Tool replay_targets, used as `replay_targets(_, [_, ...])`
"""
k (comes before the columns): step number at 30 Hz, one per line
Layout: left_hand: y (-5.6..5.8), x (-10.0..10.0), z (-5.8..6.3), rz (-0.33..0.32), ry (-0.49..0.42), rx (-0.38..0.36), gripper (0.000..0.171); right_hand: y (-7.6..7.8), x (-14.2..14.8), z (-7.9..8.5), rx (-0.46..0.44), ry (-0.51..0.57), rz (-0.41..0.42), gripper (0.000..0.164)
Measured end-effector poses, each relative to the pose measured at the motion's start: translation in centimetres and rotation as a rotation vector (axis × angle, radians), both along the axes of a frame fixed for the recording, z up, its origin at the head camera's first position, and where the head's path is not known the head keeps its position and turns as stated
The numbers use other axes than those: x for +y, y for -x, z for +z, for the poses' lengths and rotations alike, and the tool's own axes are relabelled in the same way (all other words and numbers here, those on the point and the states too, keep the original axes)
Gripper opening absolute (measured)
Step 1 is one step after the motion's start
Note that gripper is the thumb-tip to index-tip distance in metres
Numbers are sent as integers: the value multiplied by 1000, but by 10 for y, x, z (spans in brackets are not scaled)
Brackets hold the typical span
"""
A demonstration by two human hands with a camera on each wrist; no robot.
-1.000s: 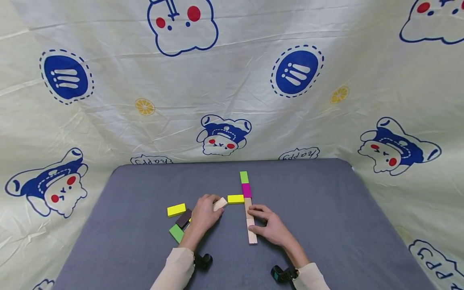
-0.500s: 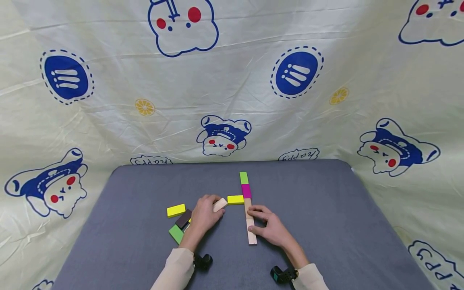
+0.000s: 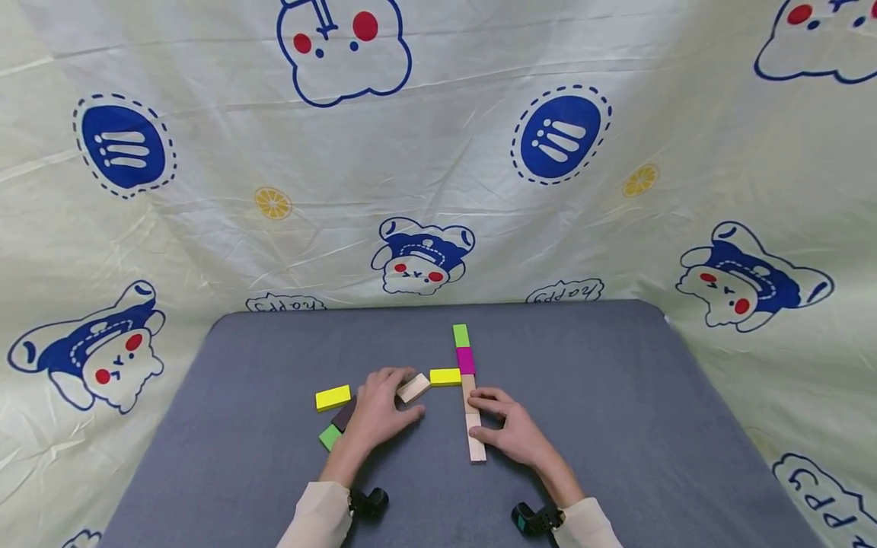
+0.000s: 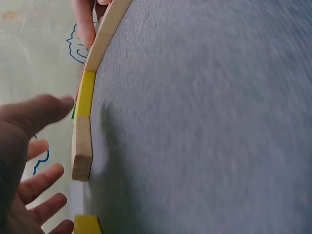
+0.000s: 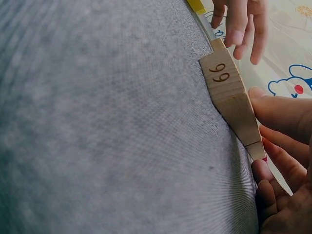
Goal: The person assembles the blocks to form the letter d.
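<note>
A row of blocks runs away from me in the head view: two plain wooden blocks [image 3: 476, 445], a magenta block [image 3: 465, 361] and a green block [image 3: 461, 335]. A yellow block [image 3: 445, 377] branches left from it, with another plain wooden block [image 3: 414, 389] set at a slant against its left end. My left hand [image 3: 379, 411] is beside that slanted block, fingers spread; the left wrist view shows a gap between thumb and block. My right hand [image 3: 510, 428] rests thumb and fingertips on the two wooden blocks, the nearer one marked 66 [image 5: 219, 73] on its end.
Left of my left hand lie a loose yellow block [image 3: 333, 398], a dark brown block [image 3: 345, 415] and a green block [image 3: 330, 437], partly hidden by the hand. A grey cloth-covered table [image 3: 582, 365] carries everything. A printed curtain [image 3: 438, 152] hangs behind it.
My left hand has let go of the slanted wooden block and shifted left and slightly nearer, covering more of the loose green and brown blocks. My right hand has stayed still.
</note>
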State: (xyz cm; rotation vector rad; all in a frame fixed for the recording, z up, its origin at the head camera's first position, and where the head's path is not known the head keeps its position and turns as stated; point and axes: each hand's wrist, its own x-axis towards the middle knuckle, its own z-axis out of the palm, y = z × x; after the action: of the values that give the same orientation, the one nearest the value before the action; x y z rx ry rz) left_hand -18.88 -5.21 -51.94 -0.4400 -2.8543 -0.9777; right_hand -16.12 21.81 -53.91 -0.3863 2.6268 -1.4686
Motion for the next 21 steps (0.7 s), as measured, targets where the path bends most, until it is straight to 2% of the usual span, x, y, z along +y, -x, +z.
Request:
replay_targets(3, [-2,-7,3,-28,-1,-10,63,0,0,1,2,-1,1,49])
replay_targets(8, [-5,-21,11,-40,-23,-25,67,1,-1,2,12,-5,6,49])
replay_targets(13, [-5,-41,15,-65,-46,23,69,2,-1,1,22,-24,8,49])
replay_targets(16, [-4,-55,16,-58,-48,47,69,3,-2,2,17,-26,3,48])
replay_targets(21, [-4,-81,16,-23,-55,16,72,5,-3,4,7,-29,-8,48])
